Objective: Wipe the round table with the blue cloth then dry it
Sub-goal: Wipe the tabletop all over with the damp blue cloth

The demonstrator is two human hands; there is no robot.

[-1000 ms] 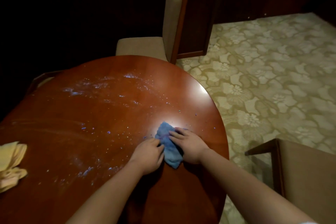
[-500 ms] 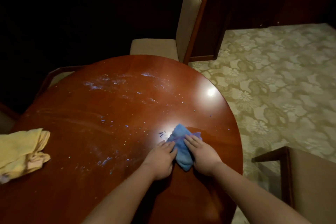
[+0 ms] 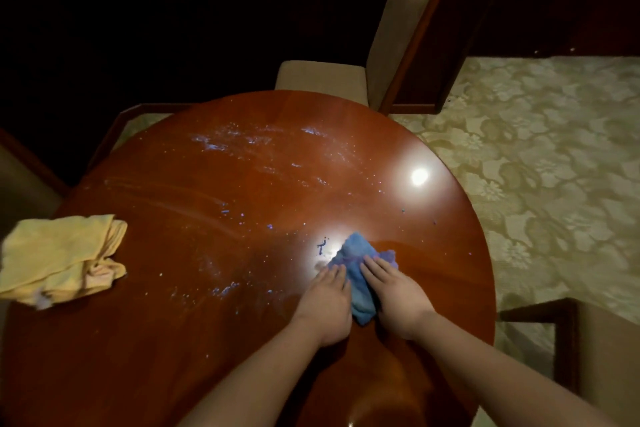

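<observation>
Both hands, left (image 3: pixel 325 302) and right (image 3: pixel 394 295), fingers flat on the cloth (image 3: pixel 358 274), have pushed it farther from the desk's (image 3: pixel 173 340) near edge; wiping continues.

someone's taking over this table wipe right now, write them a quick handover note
Left hand: fingers straight, pressing the left edge of the blue cloth flat on the table.
Right hand: fingers straight, pressing on the cloth's right side. Neither has a grip round it.
Blue cloth: bunched, on the table's near right part, beside a bright light glare.
Yellow cloth: folded at the table's left edge, untouched.
Done: wiping is under way near the right side.
Left: specks and smears across the middle and far side, then dry with the yellow cloth, probably.
</observation>
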